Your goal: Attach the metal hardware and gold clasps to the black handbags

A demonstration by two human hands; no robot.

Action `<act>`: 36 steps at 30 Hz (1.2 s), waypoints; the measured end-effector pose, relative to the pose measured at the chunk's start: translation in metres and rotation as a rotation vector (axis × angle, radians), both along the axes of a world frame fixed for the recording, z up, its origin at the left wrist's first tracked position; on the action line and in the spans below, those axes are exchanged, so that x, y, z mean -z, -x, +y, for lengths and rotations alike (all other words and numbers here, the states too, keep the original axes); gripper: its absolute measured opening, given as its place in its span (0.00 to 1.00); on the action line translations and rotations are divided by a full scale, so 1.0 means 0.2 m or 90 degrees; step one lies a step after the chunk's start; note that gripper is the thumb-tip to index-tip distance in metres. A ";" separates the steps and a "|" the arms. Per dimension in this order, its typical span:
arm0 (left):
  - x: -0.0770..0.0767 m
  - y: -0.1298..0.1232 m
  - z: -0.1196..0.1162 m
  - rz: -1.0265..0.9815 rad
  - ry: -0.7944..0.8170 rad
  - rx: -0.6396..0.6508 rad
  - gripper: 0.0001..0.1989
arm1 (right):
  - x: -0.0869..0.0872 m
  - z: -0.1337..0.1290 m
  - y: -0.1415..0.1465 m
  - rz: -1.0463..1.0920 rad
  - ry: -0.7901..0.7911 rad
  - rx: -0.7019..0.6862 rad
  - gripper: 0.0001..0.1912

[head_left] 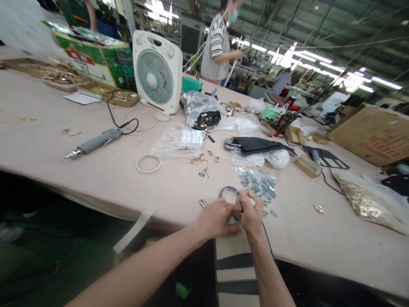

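Observation:
At the table's near edge my left hand (219,218) and my right hand (250,209) meet with fingers closed. My right fingers are pinched against my left fingertips, over a small piece that they mostly hide. A dark ring (228,189), perhaps a roll of tape, shows just behind the hands. A shiny metal end (203,204) sticks out to the left of my left hand. Below the hands, a tan panel with dark bands (235,261) hangs over the edge. Flat silver metal plates (260,184) lie scattered just beyond my right hand.
A grey electric screwdriver (96,144) lies left, near a white tape roll (148,163) and a box fan (157,72). Small gold fittings (200,158) are strewn mid-table. Black straps (255,145), a bag of gold parts (367,204) and a carton (370,134) lie right. A person (217,47) stands behind.

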State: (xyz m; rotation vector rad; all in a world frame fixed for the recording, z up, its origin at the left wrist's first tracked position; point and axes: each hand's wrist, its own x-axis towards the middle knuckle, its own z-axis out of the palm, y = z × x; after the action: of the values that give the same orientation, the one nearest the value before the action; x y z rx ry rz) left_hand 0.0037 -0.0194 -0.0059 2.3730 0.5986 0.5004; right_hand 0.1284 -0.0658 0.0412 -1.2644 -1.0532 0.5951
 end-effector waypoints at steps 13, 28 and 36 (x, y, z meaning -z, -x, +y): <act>0.02 -0.01 -0.01 0.001 -0.005 -0.011 0.16 | 0.05 -0.07 0.01 0.041 -0.042 0.025 0.22; 0.03 0.14 0.04 -0.109 -0.057 0.097 0.48 | 0.06 -0.14 -0.06 0.246 -0.171 0.136 0.19; 0.03 0.27 0.02 -0.100 -0.037 0.010 0.46 | 0.04 -0.18 -0.01 0.232 -0.161 0.157 0.19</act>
State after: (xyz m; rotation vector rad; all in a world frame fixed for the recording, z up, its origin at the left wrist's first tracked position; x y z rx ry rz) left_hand -0.0499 -0.0153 -0.0126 2.3632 0.5008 0.6976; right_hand 0.1312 -0.1010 0.0336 -0.9976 -0.6347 0.4644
